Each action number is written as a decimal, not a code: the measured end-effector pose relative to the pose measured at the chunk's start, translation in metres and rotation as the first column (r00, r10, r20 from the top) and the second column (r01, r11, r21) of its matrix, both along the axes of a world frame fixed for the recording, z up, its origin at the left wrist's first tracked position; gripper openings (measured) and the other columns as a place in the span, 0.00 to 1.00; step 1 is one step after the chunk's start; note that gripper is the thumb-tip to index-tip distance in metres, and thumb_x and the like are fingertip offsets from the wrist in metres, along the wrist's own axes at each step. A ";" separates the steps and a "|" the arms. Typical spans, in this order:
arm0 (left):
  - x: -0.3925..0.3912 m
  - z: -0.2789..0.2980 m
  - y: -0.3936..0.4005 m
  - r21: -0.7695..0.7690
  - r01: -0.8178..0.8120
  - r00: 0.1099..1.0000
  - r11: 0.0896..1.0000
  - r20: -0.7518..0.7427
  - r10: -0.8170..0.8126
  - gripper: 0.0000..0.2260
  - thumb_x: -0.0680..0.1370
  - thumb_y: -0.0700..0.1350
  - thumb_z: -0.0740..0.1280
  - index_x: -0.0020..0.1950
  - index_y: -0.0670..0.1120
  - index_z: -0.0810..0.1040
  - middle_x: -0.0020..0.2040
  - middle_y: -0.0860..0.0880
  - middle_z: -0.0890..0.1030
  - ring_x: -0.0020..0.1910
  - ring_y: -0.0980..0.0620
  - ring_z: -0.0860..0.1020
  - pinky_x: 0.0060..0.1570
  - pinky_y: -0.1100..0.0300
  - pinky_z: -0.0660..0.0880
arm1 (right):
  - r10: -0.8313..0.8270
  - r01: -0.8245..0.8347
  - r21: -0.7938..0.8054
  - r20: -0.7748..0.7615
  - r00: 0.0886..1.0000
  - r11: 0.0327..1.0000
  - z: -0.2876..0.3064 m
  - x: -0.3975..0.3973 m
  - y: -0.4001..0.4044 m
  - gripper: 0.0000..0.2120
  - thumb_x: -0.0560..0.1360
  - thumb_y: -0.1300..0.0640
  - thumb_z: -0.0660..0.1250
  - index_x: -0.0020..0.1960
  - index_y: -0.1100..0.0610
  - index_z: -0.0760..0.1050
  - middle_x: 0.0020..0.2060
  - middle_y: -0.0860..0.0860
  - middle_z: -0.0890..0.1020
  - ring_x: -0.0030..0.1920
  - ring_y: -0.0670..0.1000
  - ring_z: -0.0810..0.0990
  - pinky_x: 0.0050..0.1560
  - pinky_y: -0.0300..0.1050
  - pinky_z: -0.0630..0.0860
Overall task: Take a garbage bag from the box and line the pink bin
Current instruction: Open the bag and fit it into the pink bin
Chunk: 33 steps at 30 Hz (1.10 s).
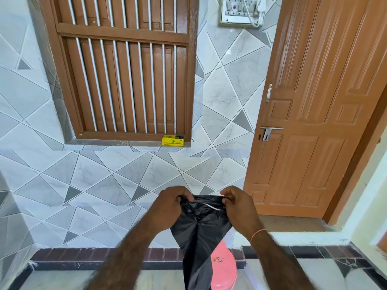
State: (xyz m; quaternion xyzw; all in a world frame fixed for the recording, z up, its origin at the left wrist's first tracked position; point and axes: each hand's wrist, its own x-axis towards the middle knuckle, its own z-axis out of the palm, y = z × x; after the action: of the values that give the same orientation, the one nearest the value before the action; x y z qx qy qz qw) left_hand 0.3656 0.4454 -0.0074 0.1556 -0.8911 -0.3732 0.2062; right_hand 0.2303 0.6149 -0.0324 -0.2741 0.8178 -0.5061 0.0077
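Here, from my remote seat, I see both hands raised in front of a tiled wall (88, 181), gripping a black bag (201, 231) by its top edge. The left hand (170, 203) has its fingers curled tight around the left corner of the bag's mouth; the right hand (238, 204) pinches the right corner between thumb and fingertips. Between them the mouth is stretched nearly flat, a thin pale line showing along the rim. The rest of the bag hangs down in loose folds toward the bottom of the frame.

The pink bin (224, 268) stands on the floor below, partly hidden behind the hanging bag, just beside the right forearm; a small handwritten mark shows on its surface. I cannot tell whether the bag touches it.

The yellow box (173, 140) sits on the sill at the lower right corner of a brown barred window (123, 68), well apart from the hands and above them. To the right stands a brown door (314, 114) with a metal handle, and a switch panel (240, 10) is mounted on the wall above. A thin red thread (257, 234) circles the right wrist.
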 end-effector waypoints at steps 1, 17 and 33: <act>-0.001 -0.001 0.001 0.001 -0.006 1.000 1.000 0.009 0.006 0.26 0.75 0.27 0.53 0.41 0.56 0.79 0.49 0.54 0.81 0.50 0.59 0.78 0.51 0.70 0.73 | -0.011 0.011 -0.027 -0.004 1.000 1.000 0.002 0.001 -0.003 0.14 0.75 0.70 0.62 0.44 0.51 0.78 0.42 0.48 0.84 0.45 0.48 0.82 0.49 0.39 0.77; 0.006 0.011 -0.020 -0.079 -0.035 0.998 0.996 0.044 0.038 0.21 0.72 0.26 0.56 0.42 0.53 0.75 0.43 0.51 0.81 0.43 0.47 0.79 0.37 0.61 0.74 | 0.234 -0.118 -0.299 0.389 0.891 0.947 0.016 -0.001 -0.006 0.10 0.77 0.67 0.65 0.41 0.59 0.81 0.36 0.55 0.83 0.37 0.53 0.78 0.39 0.45 0.75; -0.001 -0.015 0.035 0.452 -0.253 0.963 0.855 0.030 0.269 0.20 0.75 0.60 0.66 0.35 0.45 0.81 0.34 0.48 0.83 0.38 0.47 0.83 0.43 0.51 0.80 | 0.491 -0.147 -0.516 0.632 0.599 0.844 0.014 0.030 -0.025 0.05 0.70 0.71 0.71 0.40 0.62 0.80 0.41 0.60 0.83 0.42 0.57 0.82 0.45 0.48 0.80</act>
State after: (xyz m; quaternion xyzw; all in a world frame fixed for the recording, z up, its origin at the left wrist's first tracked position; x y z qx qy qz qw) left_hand 0.3646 0.4803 -0.0223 0.3121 -0.7468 -0.5411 0.2281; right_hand 0.2608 0.5900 -0.0185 -0.1832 0.5505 -0.7227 0.3757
